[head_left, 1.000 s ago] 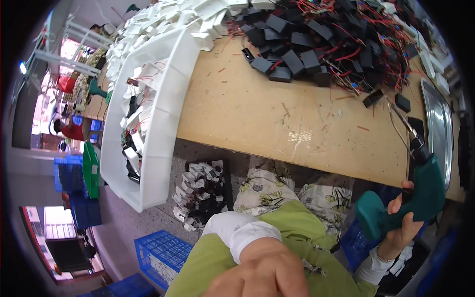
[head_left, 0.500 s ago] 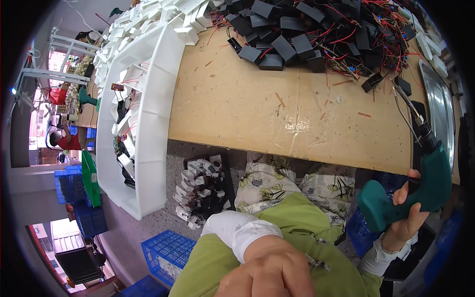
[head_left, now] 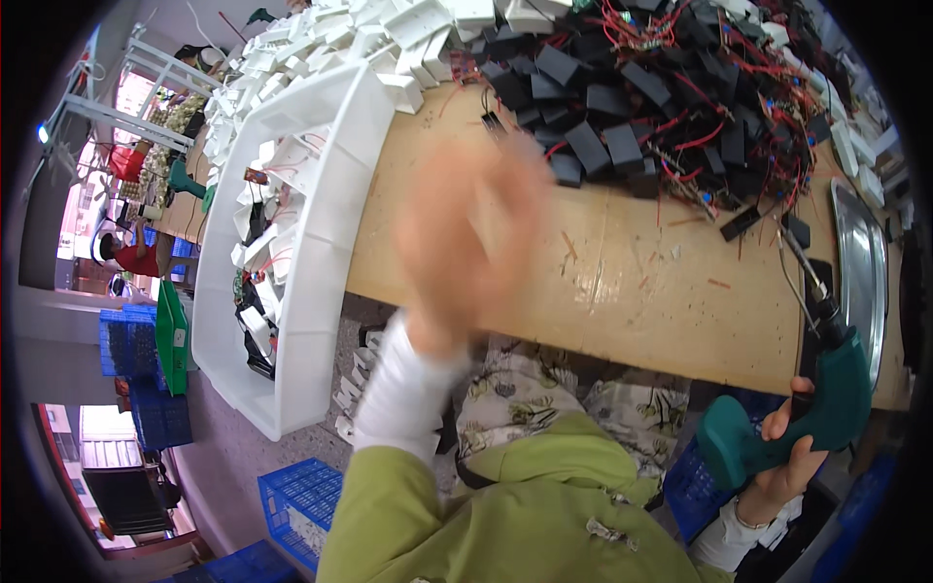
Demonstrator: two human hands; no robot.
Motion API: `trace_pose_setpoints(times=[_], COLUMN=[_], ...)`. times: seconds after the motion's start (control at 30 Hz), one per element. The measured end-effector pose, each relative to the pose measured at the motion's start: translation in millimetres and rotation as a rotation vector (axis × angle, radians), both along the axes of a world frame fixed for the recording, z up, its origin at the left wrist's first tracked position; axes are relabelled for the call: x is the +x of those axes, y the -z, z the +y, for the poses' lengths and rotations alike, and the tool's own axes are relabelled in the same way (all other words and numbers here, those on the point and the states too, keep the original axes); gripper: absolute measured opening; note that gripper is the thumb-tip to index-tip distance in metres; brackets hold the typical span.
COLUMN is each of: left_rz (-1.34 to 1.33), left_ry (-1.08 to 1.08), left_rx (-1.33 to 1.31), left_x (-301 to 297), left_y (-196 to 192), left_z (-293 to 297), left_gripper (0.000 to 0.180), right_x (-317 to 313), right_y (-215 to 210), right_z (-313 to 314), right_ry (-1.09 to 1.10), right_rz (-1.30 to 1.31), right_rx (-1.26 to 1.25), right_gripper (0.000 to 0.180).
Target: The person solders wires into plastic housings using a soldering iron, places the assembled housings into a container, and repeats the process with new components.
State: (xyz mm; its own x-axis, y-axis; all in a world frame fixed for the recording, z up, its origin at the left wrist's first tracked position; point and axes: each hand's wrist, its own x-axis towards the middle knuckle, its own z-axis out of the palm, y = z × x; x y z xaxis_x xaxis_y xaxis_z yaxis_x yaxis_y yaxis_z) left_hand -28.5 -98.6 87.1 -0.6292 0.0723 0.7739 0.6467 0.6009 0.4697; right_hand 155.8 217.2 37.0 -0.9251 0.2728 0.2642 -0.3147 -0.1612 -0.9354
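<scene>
My left hand (head_left: 432, 257), smeared by motion, is over the left part of the cardboard-covered table (head_left: 622, 282), in front of a heap of black plastic boxes (head_left: 587, 151) with red wires. Its fingers are too blurred to read. At the right edge my right hand (head_left: 795, 466) is wrapped round the handle of a green soldering gun (head_left: 844, 389). The gun's metal tip (head_left: 799, 255) points away from me, over the table's right end close to a loose black box (head_left: 741, 223).
A white plastic bin (head_left: 316, 311) with wired white parts stands left of the table. White casings (head_left: 340, 49) are heaped behind it. A metal tray (head_left: 839, 228) lies at the right. Blue crates (head_left: 296, 486) sit on the floor, and a person in red (head_left: 141, 260) is far left.
My left hand has swung up and away from my lap to above the table. My right hand keeps its hold on the soldering gun. The view has shifted slightly.
</scene>
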Motion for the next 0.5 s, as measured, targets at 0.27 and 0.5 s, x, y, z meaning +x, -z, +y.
trace_pose_setpoints(times=[0.27,0.5], left_rz=[-0.625,-0.315], left_ry=[-0.709,-0.732], left_rx=[-0.905,-0.92], left_x=[-213,-240], left_y=[5,36], left_z=[-68,-76], left_gripper=[0.026,0.02], right_x=[-17,-31], right_y=[-3,-3], right_z=[2,4], right_ry=[0.008,0.015], right_rz=[-0.054,-0.069], right_rx=[-0.036,-0.027], right_gripper=[0.06,0.059])
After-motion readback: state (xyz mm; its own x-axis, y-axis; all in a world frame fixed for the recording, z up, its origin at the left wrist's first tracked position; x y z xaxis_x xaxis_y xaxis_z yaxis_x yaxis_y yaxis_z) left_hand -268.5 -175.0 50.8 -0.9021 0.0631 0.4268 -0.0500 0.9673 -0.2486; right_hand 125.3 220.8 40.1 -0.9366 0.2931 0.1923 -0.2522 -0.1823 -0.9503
